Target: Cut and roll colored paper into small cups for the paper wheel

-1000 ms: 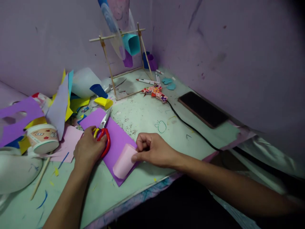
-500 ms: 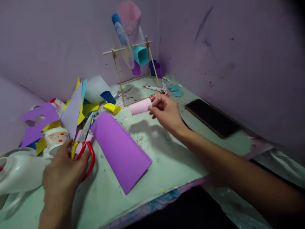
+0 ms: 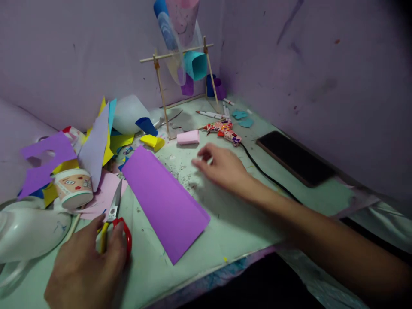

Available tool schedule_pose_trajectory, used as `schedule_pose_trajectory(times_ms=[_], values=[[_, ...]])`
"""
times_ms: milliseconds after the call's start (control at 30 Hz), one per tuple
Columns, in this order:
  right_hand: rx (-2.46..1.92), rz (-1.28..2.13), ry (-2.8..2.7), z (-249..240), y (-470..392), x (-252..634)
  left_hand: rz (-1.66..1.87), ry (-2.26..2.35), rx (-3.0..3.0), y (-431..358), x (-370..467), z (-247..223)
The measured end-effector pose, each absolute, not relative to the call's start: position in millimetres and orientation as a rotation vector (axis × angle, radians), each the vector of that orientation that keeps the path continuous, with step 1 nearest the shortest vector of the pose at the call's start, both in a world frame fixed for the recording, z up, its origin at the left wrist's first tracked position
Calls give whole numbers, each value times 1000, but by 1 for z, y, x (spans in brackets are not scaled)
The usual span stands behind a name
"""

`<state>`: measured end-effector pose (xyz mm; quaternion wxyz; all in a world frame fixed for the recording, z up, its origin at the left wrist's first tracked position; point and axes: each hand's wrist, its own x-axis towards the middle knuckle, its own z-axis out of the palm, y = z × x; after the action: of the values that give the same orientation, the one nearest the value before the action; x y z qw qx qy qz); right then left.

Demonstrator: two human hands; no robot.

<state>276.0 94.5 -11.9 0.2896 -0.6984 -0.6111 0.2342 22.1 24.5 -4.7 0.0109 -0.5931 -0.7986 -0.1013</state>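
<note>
My left hand (image 3: 92, 259) is closed on the handles of a pair of scissors (image 3: 113, 213) at the front left, with the blades pointing away and lying close together. Over the middle of the table, my right hand (image 3: 222, 165) is empty, its fingers slightly curled and apart. Just beyond its fingertips lies a small pink paper roll (image 3: 188, 137). A folded sheet of purple paper (image 3: 164, 204) rests between my two hands. Behind my right hand is a flower-patterned glue gun (image 3: 224, 130) with a black cord.
A stick frame (image 3: 164, 92) carrying a wheel with paper cups stands at the back. Paper scraps (image 3: 96, 146), a paper cup (image 3: 74, 187) and a white jug-like container (image 3: 35, 234) crowd the left. A phone (image 3: 294, 158) lies right; markers (image 3: 212, 114) lie near the frame.
My right hand has let go of the pink paper roll, which now lies on the table, and has drawn back toward me. My left hand has lowered with the scissors.
</note>
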Motion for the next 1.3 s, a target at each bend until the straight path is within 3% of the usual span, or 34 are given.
schedule_pose_trajectory(times_ms=[67, 200, 267, 333, 500, 700, 933, 1167, 1300], values=[[-1933, 821, -1902, -4, 63, 262, -278, -2421, -1891, 29, 41, -1], [-1912, 942, -2077, -11, 34, 239, 176, -2336, -2187, 42, 73, -4], [-1840, 990, -1939, -20, 37, 238, 98, -2373, -2230, 48, 80, -8], [-1700, 1158, -1672, -28, 45, 244, -333, -2569, -2157, 51, 79, -11], [-1354, 1398, -1168, -31, 56, 262, -2032, -2773, -1675, 57, 64, -14], [-1198, 1580, -1055, -30, 49, 255, -2833, -3147, -1442, 51, 66, -19], [-1195, 1508, -1091, -35, 42, 252, -2740, -3067, -1617, 45, 79, -26], [-1215, 1438, -1116, -37, 40, 250, -2873, -2847, -1626, 43, 78, -26], [-1219, 1449, -1098, -36, 40, 251, -2817, -2974, -1705, 37, 80, -20]])
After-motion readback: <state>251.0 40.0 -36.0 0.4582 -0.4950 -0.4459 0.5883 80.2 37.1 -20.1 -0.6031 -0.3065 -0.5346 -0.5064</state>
